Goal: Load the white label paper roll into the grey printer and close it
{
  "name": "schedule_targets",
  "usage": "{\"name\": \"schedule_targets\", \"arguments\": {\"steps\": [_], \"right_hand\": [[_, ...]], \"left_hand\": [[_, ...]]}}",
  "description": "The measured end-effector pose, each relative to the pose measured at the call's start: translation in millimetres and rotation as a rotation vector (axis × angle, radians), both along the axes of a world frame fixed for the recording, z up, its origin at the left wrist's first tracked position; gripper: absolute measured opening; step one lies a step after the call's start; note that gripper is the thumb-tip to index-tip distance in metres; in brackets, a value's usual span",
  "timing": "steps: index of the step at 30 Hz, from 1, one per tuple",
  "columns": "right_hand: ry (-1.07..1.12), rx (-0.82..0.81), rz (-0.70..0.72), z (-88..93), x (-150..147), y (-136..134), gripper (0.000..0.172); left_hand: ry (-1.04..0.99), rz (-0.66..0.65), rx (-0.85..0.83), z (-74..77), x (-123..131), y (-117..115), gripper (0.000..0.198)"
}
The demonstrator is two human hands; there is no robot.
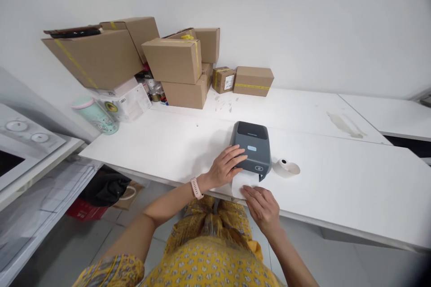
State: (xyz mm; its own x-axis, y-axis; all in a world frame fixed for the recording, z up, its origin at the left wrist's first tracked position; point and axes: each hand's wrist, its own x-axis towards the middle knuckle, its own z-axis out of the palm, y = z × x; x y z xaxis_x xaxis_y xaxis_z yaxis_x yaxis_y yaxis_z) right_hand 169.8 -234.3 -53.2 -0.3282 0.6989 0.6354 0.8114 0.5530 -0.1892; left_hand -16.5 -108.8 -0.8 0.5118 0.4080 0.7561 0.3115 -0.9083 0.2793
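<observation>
Resting with fingers outstretched, the left hand lies at eight o'clock on a dark grey label printer, its fingers draped over the casing and not clenched. The printer stands near the front edge of the white worktop. From the printer's front, toward six o'clock, a white paper strip reaches to the worktop's edge. At its near end, the right hand touches it with bent fingers; the thumb is hidden, so I cannot tell whether it is pinching the paper or only pressing on it.

Just beside the printer, at four o'clock, sits a partly unwound white paper roll. Toward twelve o'clock, a long cardboard box stands against the wall; toward half past ten rise stacked cardboard boxes. A mint-green tumbler stands between nine and ten o'clock.
</observation>
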Motion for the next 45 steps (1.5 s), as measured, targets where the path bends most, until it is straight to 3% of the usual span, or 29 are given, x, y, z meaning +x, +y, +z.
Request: {"name": "schedule_targets", "arguments": {"steps": [5,9,12,16,19,24,29,31,34,37,41,45], "right_hand": [[0.189,0.062,0.032,0.7,1,-8,0.053],[0.588,0.109,-0.282,22.0,4,6,0.038],[0.914,-0.119,-0.45,37.6,2,36,0.045],[1.238,-0.517,-0.359,37.1,0,71,0.073],[1.399,-0.654,-0.277,33.0,0,79,0.085],[1.461,-0.691,-0.206,34.0,1,77,0.082],[1.464,-0.694,-0.289,31.7,1,77,0.101],[1.472,-0.691,-0.288,31.9,1,78,0.105],[1.433,-0.614,-0.257,34.2,2,78,0.098],[1.27,-0.448,-0.192,36.9,2,78,0.076],[1.065,-0.349,-0.146,39.2,2,76,0.047],[1.005,-0.362,-0.153,40.1,2,73,0.043]], "left_hand": [[0.022,0.03,0.027,-8.4,-4,-4,0.043],[0.008,0.055,0.029,-21.7,-3,-7,0.043],[-0.02,0.065,0.029,-31.3,0,-7,0.043],[-0.062,0.093,0.014,-36.4,5,-7,0.041],[-0.104,0.118,0.03,-36.8,7,-10,0.039],[-0.141,0.166,0.015,-42.4,11,-13,0.038],[-0.164,0.196,0.019,-54.7,16,-10,0.035],[-0.179,0.178,0.025,-51.8,16,-9,0.033],[-0.191,0.095,-0.02,-34.9,13,-13,0.031],[-0.297,0.143,-0.232,-16.0,5,-24,0.024],[-0.476,0.38,-0.844,-11.7,-9,-47,0.026],[-0.341,0.125,-1.488,-23.1,-10,-68,0.045]]}}
